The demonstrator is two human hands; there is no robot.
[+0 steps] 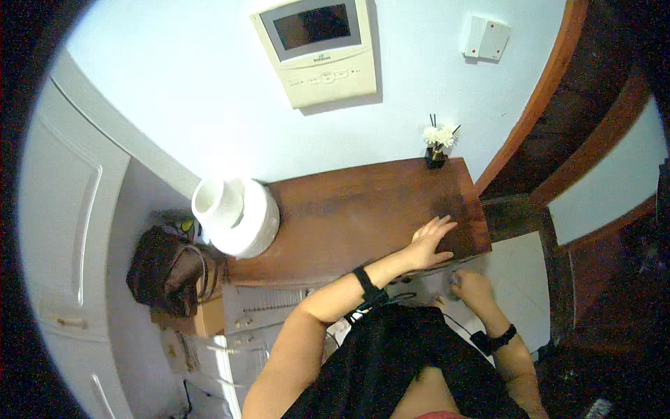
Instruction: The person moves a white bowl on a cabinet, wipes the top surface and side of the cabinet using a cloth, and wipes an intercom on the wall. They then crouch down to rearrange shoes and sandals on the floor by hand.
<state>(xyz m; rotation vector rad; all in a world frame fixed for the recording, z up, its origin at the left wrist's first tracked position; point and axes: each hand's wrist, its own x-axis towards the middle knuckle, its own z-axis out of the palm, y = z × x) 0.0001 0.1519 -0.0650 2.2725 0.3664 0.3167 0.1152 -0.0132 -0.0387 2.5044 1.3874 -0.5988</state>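
Observation:
My left hand (432, 245) is spread over the right end of a brown wooden cabinet top (345, 209), close to its front edge. Nothing shows in its fingers. Lower and to the right, my right hand (472, 289) is curled beside the cabinet's front, below the top's edge. A small greyish patch lies at its fingertips, too blurred to name. Whether those fingers grip anything is unclear. Both wrists wear black straps with cables.
A white lamp (246, 220) stands at the top's left end; a small black vase (435, 157) with white flowers stands at the back right. A dark brown bag (167, 272) sits left of the cabinet. An intercom panel (327, 78) and wall switches (487, 39) are overhead.

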